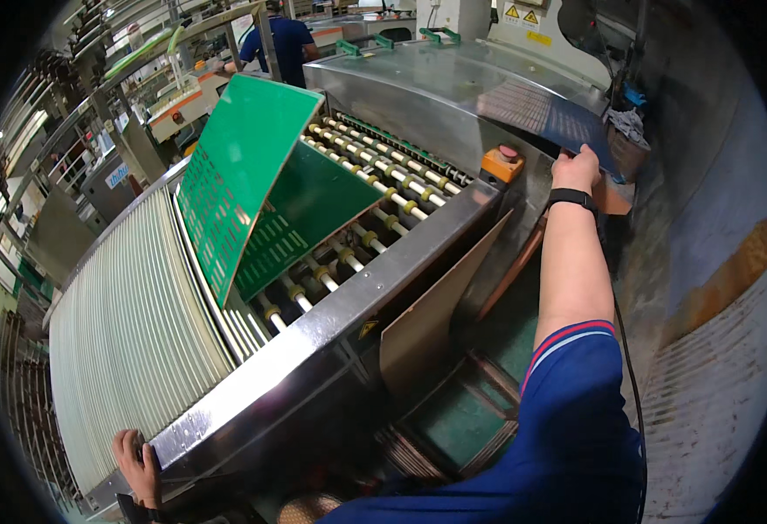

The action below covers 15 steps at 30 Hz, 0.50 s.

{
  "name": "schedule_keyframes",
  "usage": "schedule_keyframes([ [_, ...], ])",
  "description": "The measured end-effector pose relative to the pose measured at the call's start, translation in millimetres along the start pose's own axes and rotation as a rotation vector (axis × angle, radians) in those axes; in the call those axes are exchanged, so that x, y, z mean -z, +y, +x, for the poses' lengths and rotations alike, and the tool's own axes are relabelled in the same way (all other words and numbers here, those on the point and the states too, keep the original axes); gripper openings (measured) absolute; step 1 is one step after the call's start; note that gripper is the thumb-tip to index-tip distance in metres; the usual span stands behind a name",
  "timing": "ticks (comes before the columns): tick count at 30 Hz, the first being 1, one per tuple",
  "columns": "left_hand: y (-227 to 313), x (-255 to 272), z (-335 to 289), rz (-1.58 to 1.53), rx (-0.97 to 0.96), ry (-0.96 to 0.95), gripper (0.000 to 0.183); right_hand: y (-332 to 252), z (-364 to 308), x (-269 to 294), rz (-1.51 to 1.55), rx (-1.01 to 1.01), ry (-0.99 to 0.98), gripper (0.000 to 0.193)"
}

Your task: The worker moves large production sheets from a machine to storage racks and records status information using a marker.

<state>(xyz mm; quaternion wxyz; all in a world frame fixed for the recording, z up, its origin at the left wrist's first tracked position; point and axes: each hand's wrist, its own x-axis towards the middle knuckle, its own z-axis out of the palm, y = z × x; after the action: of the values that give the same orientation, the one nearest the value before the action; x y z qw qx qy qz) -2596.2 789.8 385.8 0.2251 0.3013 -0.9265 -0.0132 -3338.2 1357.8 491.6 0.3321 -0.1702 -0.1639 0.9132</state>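
Seemingly partway: gripping a dark rectangular panel [573,125], not yet set down, by the grey metal cover [401,74] with the right hand [577,171], resting the left hand [139,469], grip unclear, on a shiny steel rail [331,306], with green slotted boards [261,131] already over white rollers [303,302].

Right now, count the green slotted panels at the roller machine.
2: the tilted panel slanting upward, and the lower panel over the rollers, partly behind it. More may be hidden.

Right hand [577,169] closed, far forward; left hand [139,470] low.
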Motion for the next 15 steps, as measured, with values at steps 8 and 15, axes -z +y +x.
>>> schedule_keyframes([
  [8,-6.0,-5.7,-2.6,0.048,0.029,-0.024,0.038,18.1,31.7,6.4,-0.568,-0.272,-0.296,0.037],
  [15,0.1,-14.9,3.9,0.032,0.052,-0.049,0.037,30.5,35.9,23.1,-0.341,-0.493,-0.348,0.042],
])
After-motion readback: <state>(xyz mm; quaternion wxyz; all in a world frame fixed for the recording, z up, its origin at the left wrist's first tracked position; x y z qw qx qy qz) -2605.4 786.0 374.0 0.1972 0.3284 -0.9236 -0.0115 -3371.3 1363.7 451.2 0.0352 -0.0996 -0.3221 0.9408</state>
